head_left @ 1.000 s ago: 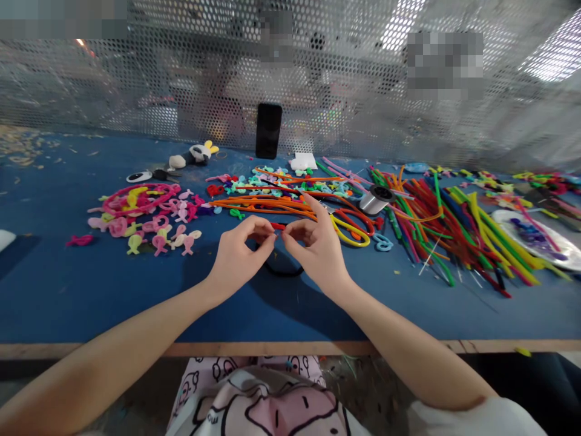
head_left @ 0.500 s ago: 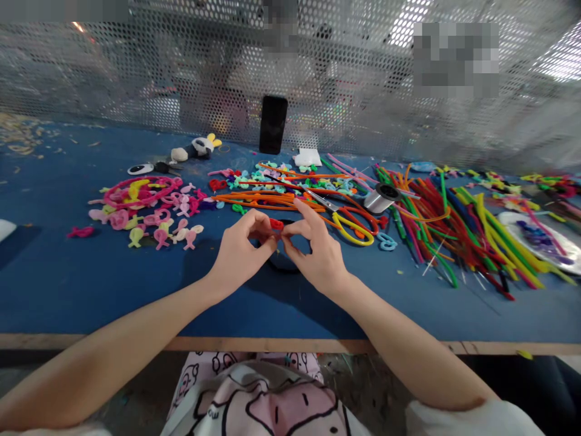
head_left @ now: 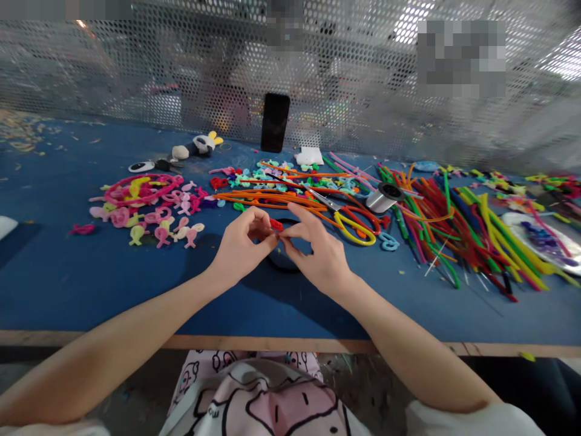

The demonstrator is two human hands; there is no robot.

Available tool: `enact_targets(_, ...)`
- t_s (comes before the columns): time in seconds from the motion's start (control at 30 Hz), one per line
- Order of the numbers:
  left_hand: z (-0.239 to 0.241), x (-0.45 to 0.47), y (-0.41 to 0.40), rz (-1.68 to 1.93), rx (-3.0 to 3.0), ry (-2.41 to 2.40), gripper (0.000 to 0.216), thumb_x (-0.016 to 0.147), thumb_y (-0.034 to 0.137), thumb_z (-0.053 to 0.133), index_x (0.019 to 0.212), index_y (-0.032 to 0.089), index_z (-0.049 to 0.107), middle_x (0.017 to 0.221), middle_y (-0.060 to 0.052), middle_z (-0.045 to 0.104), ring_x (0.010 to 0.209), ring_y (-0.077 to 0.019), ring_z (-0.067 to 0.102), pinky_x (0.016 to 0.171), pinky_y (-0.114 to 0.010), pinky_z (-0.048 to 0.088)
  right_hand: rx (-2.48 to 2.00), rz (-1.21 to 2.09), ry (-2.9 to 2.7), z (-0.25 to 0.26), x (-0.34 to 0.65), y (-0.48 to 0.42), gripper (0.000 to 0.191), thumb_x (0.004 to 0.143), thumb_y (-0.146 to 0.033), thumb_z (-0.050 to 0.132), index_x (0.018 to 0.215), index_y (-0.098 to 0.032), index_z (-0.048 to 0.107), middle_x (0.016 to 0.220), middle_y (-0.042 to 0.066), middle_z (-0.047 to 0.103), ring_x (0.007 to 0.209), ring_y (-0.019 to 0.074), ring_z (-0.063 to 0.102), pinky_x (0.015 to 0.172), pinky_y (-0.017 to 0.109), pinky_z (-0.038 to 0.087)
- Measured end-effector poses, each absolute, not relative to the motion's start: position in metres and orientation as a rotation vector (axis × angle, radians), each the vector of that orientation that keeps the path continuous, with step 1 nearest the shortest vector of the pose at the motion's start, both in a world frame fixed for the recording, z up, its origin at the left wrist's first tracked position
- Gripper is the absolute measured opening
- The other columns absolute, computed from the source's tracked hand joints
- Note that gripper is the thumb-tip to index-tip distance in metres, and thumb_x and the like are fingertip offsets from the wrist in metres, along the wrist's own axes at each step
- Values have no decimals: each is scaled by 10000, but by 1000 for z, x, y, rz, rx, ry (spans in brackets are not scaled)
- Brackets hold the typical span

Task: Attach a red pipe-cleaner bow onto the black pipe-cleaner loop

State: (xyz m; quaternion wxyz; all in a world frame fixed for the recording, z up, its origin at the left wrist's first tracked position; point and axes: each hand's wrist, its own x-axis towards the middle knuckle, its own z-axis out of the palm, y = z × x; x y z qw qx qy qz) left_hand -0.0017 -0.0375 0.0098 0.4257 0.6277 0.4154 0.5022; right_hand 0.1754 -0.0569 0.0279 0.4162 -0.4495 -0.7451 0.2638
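Note:
My left hand (head_left: 238, 248) and my right hand (head_left: 318, 251) meet over the middle of the blue table (head_left: 68, 278). Both pinch a small red pipe-cleaner piece (head_left: 276, 225) between thumb and fingertips, the left from the left side, the right from the right. A black ring (head_left: 281, 257) lies on the table just under the hands, partly hidden by them.
Pink and yellow bent shapes (head_left: 149, 209) lie to the left. Orange pipe cleaners (head_left: 267, 198), scissors (head_left: 351, 227) and a wire spool (head_left: 384, 197) sit behind the hands. A heap of straight coloured pipe cleaners (head_left: 458, 227) fills the right. A phone (head_left: 275, 122) leans on the mesh wall.
The hands have drawn slightly closer together around the red piece and its shape has changed a little; the view has tilted slightly downward.

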Motion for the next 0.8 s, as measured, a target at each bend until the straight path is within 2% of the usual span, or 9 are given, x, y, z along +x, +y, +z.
enact_targets(0.17,15,-2,-39,1245,1623,1068,108,804,208,684,846,193,585,736,15,645,686,-129,647,650,-243,523,-1138,1088,-1381,35,170,-53,626,789,-251,747,1353,-234,474,859,12,734,792,183,707,837,361,584)
enact_targets(0.23,17,-3,-41,1205,1645,1079,77,847,239,650,904,187,651,834,-18,704,763,-152,677,703,-259,537,-1101,1179,-1281,32,171,-47,605,761,-262,776,1298,-210,501,824,-2,731,741,162,693,800,346,579)
enact_targets(0.3,19,-4,-43,1166,1654,1112,138,891,248,591,951,187,699,916,-40,740,813,-165,686,744,-271,536,-1056,1208,-1220,27,173,-43,554,753,-269,790,1234,-196,526,794,-16,728,712,145,684,782,331,572)
enact_targets(0.4,20,-5,-44,1143,1656,1180,206,907,243,553,945,192,750,939,-45,758,811,-168,679,738,-268,517,-1005,1184,-1172,23,175,-39,454,756,-265,803,1125,-207,545,793,-28,733,719,128,685,783,307,565)
enact_targets(0.5,20,-4,-44,1079,1584,1200,202,883,261,595,925,186,777,843,-45,755,719,-149,649,638,-244,475,-947,1131,-1143,23,175,-38,401,757,-246,811,1051,-236,539,820,-38,739,766,122,699,796,283,564)
enact_targets(0.63,22,1,-44,938,1210,1027,222,860,319,653,971,167,770,616,-15,677,453,-78,458,441,-213,321,-846,1111,-1116,27,173,-39,375,757,-212,812,1005,-258,534,846,-48,748,848,132,723,835,283,574)
enact_targets(0.7,23,4,-44,868,978,893,236,847,353,693,972,162,753,538,12,618,405,-55,380,404,-192,259,-800,1134,-1120,28,172,-40,364,760,-202,811,986,-260,532,850,-50,754,878,137,731,851,289,577)
enact_targets(0.8,24,7,-44,846,682,730,202,814,340,757,856,149,711,488,52,529,393,-30,314,380,-155,223,-770,1168,-1176,27,172,-41,347,760,-193,816,956,-254,536,845,-46,760,891,140,736,853,292,573)
